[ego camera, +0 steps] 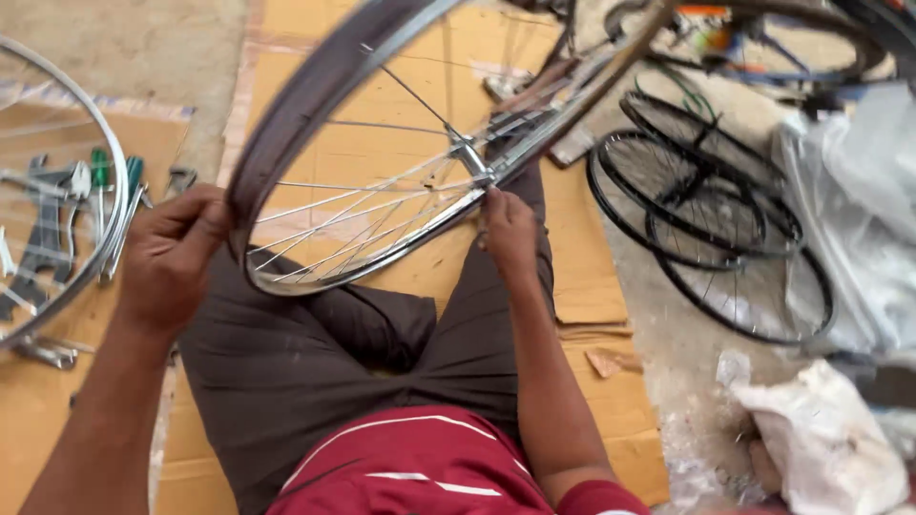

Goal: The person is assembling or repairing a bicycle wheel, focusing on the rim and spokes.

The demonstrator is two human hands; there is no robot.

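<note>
Steel rim in hand: the left hand [170,250] curls its fingers around the edge of a spoked bicycle wheel [315,114] held over the person's lap, while the right hand [509,229] pinches at the spokes just below the hub [470,158]. Brown cardboard [592,286] covers the floor beneath. Spanners and screwdrivers [67,219] lie to the left behind another rim [116,162]; black wheels [706,215] are stacked right.

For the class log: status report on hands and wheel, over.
Left hand grips rim. Right hand at spokes near hub. Nothing blocking.
</note>
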